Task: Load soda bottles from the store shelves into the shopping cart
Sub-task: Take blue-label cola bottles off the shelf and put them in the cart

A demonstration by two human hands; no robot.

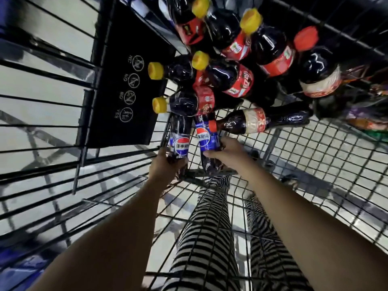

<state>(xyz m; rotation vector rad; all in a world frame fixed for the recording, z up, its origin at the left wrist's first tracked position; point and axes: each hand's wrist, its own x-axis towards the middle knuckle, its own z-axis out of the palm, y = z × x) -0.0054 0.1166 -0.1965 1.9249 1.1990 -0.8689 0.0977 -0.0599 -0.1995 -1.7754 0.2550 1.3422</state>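
Two bare hands are working inside the shopping cart, each gripping one dark soda bottle by its lower body. The left hand is wrapping its fingers round the left blue-label bottle, which is sitting close against the wire side wall at 11 o'clock of that hand. The right hand is clasping the right blue-label bottle, with the thumb lying across the label's lower edge. Both bottles are lying side by side, pointing toward 12 o'clock, their upper ends passing out of sight beneath the pile. Yellow-capped bottles with red labels are stacking up from 12 to 1 o'clock of the frame, crowding the far end of the basket. One red-capped bottle is lying crosswise, its cap just beside the right blue-label bottle. Bare mesh floor is showing from 3 to 5 o'clock, leaving free room beside the right forearm. A black flap with printed symbols is closing off the edge at 10 o'clock. Colourful packets are sitting at 3 o'clock against the frame's edge. Striped trousers are showing through the mesh at 6 o'clock.
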